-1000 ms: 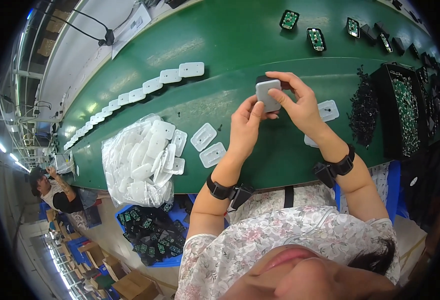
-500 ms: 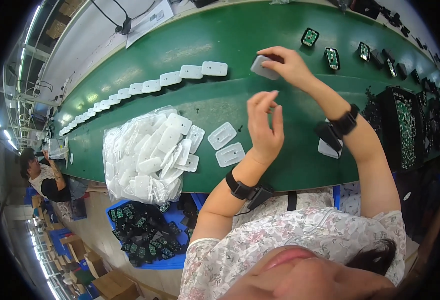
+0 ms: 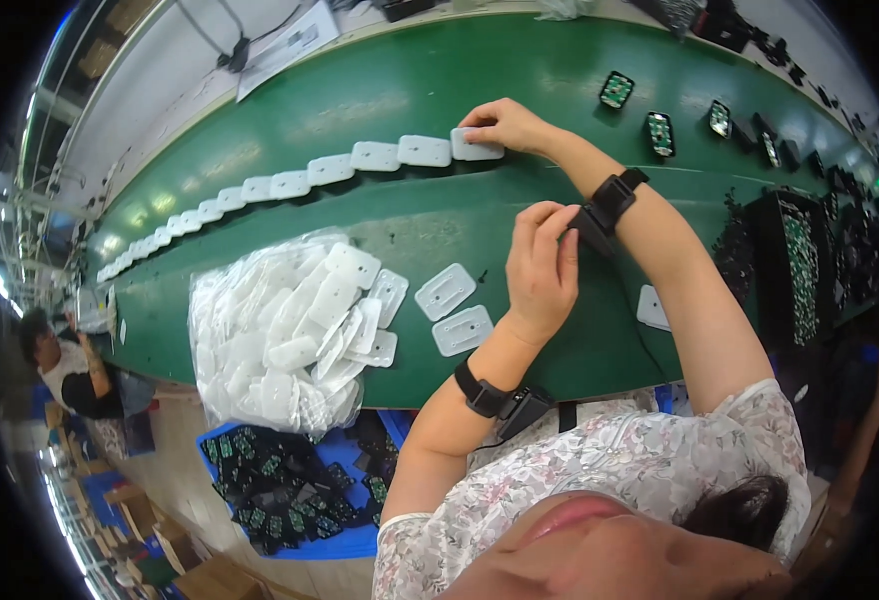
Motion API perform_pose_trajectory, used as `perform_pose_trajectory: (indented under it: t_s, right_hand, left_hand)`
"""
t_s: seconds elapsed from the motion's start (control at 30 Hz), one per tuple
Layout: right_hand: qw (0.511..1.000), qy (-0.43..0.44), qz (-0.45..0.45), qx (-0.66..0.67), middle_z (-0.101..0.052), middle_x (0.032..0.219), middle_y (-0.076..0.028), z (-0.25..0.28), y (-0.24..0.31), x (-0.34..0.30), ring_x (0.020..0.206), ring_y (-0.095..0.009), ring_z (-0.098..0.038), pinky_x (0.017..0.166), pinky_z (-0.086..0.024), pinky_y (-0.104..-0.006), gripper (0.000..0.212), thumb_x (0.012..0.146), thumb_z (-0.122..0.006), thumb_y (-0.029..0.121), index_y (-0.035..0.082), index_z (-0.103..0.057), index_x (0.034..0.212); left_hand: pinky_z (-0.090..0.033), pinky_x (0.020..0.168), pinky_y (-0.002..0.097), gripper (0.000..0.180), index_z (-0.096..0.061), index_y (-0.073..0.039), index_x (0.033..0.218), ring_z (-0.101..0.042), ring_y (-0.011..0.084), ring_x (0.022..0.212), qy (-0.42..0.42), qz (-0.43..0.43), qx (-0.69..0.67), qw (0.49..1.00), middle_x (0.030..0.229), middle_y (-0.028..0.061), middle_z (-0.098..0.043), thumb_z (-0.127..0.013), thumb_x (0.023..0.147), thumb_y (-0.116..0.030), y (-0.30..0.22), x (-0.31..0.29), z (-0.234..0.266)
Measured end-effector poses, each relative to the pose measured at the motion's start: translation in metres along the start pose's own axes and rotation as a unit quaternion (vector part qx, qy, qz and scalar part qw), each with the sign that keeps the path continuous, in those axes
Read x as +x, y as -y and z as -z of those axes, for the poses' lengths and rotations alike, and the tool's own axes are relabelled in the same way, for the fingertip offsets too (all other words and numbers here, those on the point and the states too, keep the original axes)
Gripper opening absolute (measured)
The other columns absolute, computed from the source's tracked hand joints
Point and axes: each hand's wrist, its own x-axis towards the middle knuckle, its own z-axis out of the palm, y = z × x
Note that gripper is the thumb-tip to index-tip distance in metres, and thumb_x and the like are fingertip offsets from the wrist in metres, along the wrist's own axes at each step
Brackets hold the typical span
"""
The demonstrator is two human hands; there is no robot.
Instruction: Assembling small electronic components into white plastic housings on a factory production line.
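At the right end of a long row of white plastic covers (image 3: 425,151), my right hand (image 3: 505,127) grips one rounded rectangular cover (image 3: 478,151) by its upper edge. That cover lies against the end of the row on the green table. My left hand (image 3: 542,268) is held over the table, fingers bent and thumb apart, with nothing seen in it. Its fingertips come close to the black device on my right wrist (image 3: 600,215); whether they touch I cannot tell. Two loose covers (image 3: 446,291) lie left of my left hand.
A clear bag full of white covers (image 3: 280,335) stands to the left. Black housings with green circuit boards (image 3: 661,134) sit at the far right, near a black box of boards (image 3: 772,270). Below the table edge is a blue bin (image 3: 350,540). Another person (image 3: 70,370) sits far left.
My right hand has moved left with the cover and set it down at the row's end. My left hand has shifted slightly right and lower. The view has turned a little.
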Motion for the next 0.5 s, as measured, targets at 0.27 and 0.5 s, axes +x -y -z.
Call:
perform_pose_trajectory:
  t_s: [0.27,0.5]
  right_hand:
    - [0.999,0.031,-0.006,0.029,-0.07,0.091,-0.007,-0.001,-0.004,-0.003,0.081,-0.011,-0.061,0.074,-0.049,-0.0258,0.028,0.083,-0.072,0.026,0.005,-0.072,0.102]
    - [0.926,-0.218,0.102,-0.291,-0.067,0.093,-0.008,0.052,-0.008,-0.008,0.09,-0.03,-0.06,0.079,-0.049,-0.0396,0.029,0.087,-0.062,0.037,0.01,-0.071,0.093]
  left_hand:
    - [-0.049,0.064,0.0325,0.028,-0.057,-0.001,0.112,-0.057,0.0284,0.084,0.007,-0.002,0.012,1.0,0.105,0.0161,-0.054,-0.057,0.084,0.007,0.001,0.0,-0.003]
    - [-0.05,0.064,0.0325,0.028,-0.057,-0.001,0.111,-0.058,0.0274,0.078,0.009,0.009,0.036,0.999,0.105,0.0155,-0.054,-0.057,0.084,0.007,0.002,-0.001,0.002]
